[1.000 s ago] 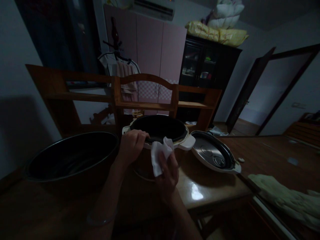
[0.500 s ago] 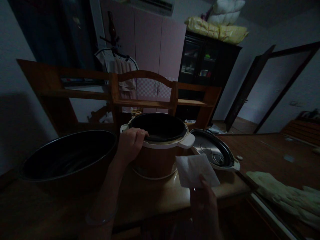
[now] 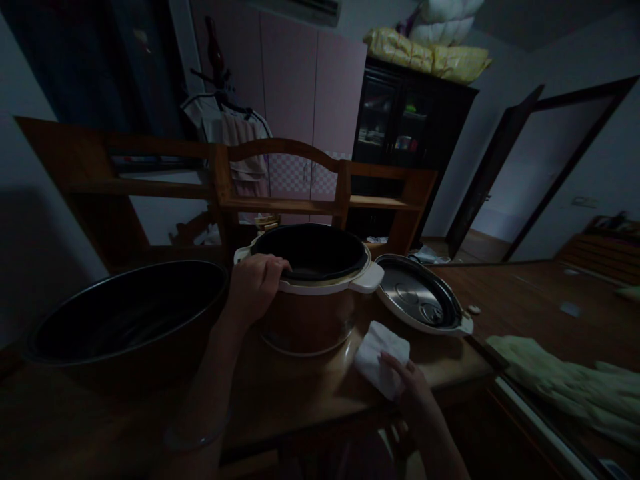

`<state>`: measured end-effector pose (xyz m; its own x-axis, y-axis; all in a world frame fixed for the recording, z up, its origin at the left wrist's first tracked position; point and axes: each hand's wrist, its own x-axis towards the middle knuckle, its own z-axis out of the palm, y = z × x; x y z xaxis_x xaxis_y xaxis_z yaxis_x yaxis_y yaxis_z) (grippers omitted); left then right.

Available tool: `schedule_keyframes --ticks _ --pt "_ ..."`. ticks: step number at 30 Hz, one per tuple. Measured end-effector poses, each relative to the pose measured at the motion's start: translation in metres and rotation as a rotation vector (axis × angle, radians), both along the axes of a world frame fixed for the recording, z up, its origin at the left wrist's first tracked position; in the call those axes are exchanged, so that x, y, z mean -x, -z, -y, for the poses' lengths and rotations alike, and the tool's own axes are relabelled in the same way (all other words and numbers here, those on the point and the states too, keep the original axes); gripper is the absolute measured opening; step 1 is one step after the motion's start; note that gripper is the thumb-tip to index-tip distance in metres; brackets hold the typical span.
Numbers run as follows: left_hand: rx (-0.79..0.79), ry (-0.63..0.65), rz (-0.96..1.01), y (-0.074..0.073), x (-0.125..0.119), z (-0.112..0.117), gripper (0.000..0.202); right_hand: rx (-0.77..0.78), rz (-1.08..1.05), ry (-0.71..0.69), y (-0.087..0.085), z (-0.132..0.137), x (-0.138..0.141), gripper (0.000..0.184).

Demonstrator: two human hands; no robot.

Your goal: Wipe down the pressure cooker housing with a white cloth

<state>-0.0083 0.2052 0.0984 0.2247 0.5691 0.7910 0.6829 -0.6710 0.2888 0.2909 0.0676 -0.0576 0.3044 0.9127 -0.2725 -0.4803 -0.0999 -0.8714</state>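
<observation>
My left hand (image 3: 257,280) is wrapped over the near-left rim of a pressure cooker body (image 3: 307,320), which has a white rim, white side handles and a dark inside. In my right hand (image 3: 407,377) is a folded white cloth or paper wipe (image 3: 377,353), held low in front of the cooker's right side. Its exact material is hard to tell in the dim light. The cooker's lid (image 3: 420,297) lies with its metal inner side up, to the right of the body. A large dark inner pot (image 3: 130,307) stands left of my left arm.
Everything rests on a wooden desk (image 3: 295,400) with a wooden shelf frame (image 3: 285,203) along its back. A pale green cloth (image 3: 555,387) lies on the lower surface at the right. Clothes (image 3: 240,140) hang behind the shelf.
My right hand has turned and the white wipe, spread flat before, is now folded smaller and a little lower. My left hand keeps its hold on the cooker's rim. The view has shifted slightly.
</observation>
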Motion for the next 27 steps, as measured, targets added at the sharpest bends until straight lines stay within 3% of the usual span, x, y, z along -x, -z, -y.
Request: schedule_keyframes --ticks 5,7,14,27 --pt "-0.013 0.001 -0.016 0.000 0.000 0.000 0.051 0.081 0.190 -0.004 -0.009 -0.008 -0.002 0.064" --pt "-0.010 0.004 -0.013 0.000 0.000 0.000 0.050 0.098 0.172 -0.022 -0.010 -0.010 -0.001 0.066" --pt "-0.005 0.005 -0.004 -0.001 -0.001 0.002 0.051 0.075 -0.030 -0.026 -0.004 -0.012 0.001 0.061" --pt "-0.060 0.010 -0.009 0.001 0.000 -0.002 0.047 0.029 0.098 -0.099 -0.002 -0.017 -0.009 0.061"
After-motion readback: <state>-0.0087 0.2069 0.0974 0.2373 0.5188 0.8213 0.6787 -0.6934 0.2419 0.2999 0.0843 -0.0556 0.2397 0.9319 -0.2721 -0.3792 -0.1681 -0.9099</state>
